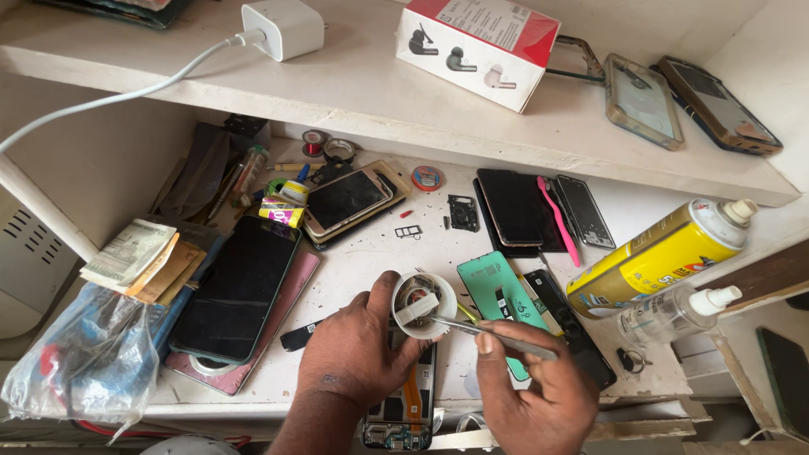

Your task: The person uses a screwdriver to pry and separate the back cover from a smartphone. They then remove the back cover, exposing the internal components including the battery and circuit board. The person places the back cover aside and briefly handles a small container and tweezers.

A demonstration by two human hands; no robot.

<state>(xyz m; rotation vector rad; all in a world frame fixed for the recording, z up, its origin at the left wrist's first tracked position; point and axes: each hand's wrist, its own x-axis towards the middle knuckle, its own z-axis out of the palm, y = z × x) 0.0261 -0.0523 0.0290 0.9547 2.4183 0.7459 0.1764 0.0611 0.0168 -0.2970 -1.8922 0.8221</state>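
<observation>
Landmark: small round white plastic cup (424,305), near the front edge of the worn white bench (371,253).

Left hand (354,350) curls around the cup's left side, fingers closed on its wall. Right hand (531,396), just right of the cup, pinches thin metal tweezers (493,335); tips reach over the rim into the cup. Contents: small mixed parts, too small to tell.

Directly below the cup: opened phone (404,404), board and orange flex exposed, partly under the left hand.
Right of the cup: flat green rectangular panel (493,295), then a glossy yellow spray can (661,253) lying tilted and a clear plastic bottle (674,313).
Left of the cup: large dark glass tablet (236,286) on a pinkish cover.
Above the cup: stacked phones (345,200), a pink plastic pry tool (558,217) across dark screens.
Far above, on the shelf: white-and-red cardboard box (480,46), white charger block (282,27).
</observation>
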